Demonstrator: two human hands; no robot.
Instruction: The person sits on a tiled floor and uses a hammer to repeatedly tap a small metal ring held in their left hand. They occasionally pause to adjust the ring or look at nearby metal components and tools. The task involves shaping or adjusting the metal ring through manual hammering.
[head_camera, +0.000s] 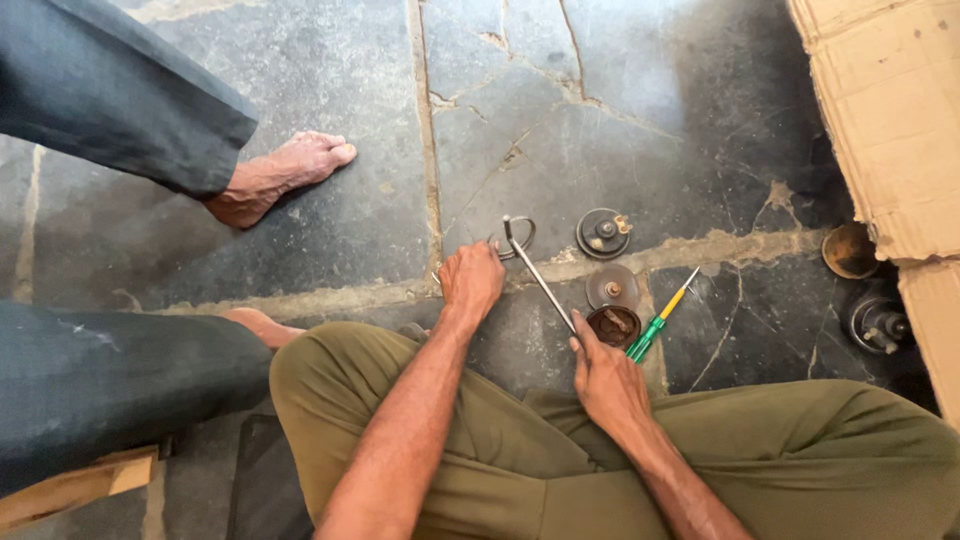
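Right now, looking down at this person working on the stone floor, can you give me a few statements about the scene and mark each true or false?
1. The right hand holds a long metal rod. True.
2. The left hand rests on a cardboard box. False: it is on the floor by a metal ring; the cardboard lies far right.
3. A green-handled screwdriver lies beside the right hand. True.
4. The round metal parts are stacked in one pile. False: they lie apart.
5. Another person's bare foot is nearby. True.
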